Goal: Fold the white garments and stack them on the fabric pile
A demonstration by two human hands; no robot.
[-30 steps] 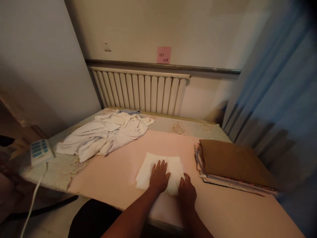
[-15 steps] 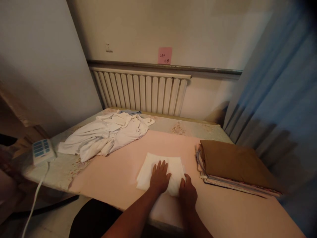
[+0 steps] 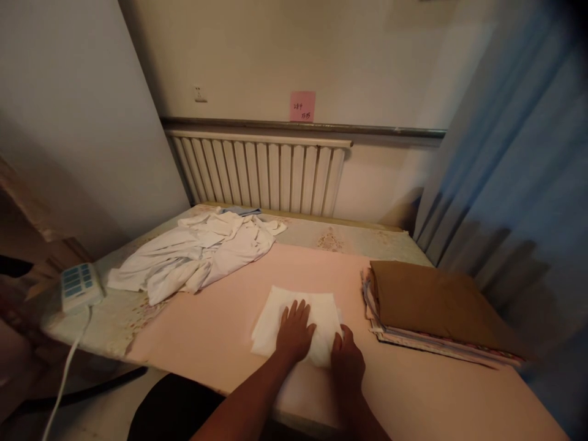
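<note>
The plain cream-coloured rear wall (image 3: 376,67) bears a small white socket (image 3: 199,94) and a square pink handwritten note (image 3: 302,106). Below the note, a long dull metal pipe (image 3: 376,129) runs above a ribbed off-white radiator (image 3: 274,174). Left: tall, smooth grey-white panel (image 3: 78,110). Right: pleated blue fabric curtain (image 3: 514,177). A pale floral-patterned table (image 3: 356,239) stands before the radiator. Lighting dim, warm-toned; shadows noted on the curtain.

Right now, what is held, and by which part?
The left hand lies flat on the white cloth; the right hand curls at its right edge, but whether it grips cannot be told.
</note>
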